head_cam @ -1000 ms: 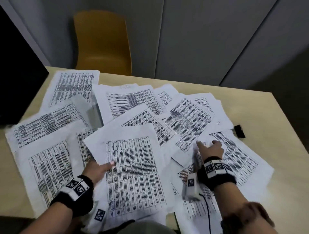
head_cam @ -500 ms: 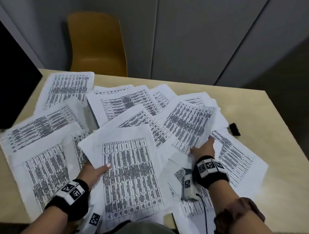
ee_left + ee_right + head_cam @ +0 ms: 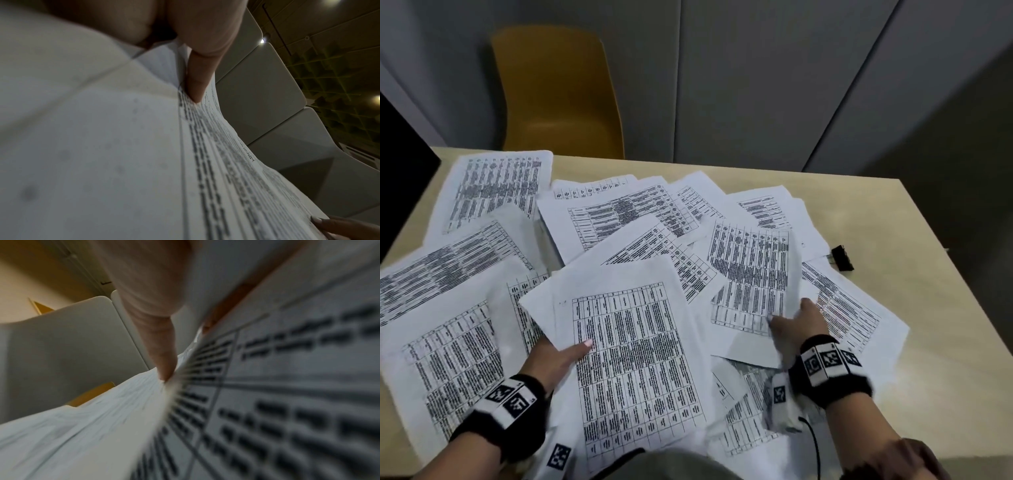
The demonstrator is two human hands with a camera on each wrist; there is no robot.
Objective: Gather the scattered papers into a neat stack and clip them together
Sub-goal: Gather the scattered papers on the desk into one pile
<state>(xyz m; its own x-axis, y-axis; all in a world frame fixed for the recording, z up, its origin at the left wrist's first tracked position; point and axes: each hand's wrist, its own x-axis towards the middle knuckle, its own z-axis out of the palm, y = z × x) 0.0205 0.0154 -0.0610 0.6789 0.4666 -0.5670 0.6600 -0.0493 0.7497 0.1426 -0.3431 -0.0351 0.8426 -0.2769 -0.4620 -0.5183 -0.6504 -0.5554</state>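
Note:
Several printed sheets [image 3: 619, 219] lie scattered and overlapping across the beige table [image 3: 914, 308]. My left hand [image 3: 558, 353] pinches the left edge of the nearest sheet [image 3: 633, 370], thumb on top, fingers hidden under it; the left wrist view shows that thumb [image 3: 197, 84] on the page. My right hand [image 3: 796, 320] pinches the lower corner of another sheet [image 3: 750, 274], whose right side curls up off the pile; in the right wrist view the thumb [image 3: 162, 356] presses on this blurred page. A black binder clip [image 3: 842, 257] lies on the table beyond the papers, at the right.
A yellow chair [image 3: 558, 92] stands behind the table's far edge, against grey wall panels. A dark screen [image 3: 400, 178] sits at the far left. Bare tabletop shows to the right of the papers.
My right hand has taken hold of a sheet and lifted its right side, drawing it toward the middle. My left hand keeps its hold on the near sheet.

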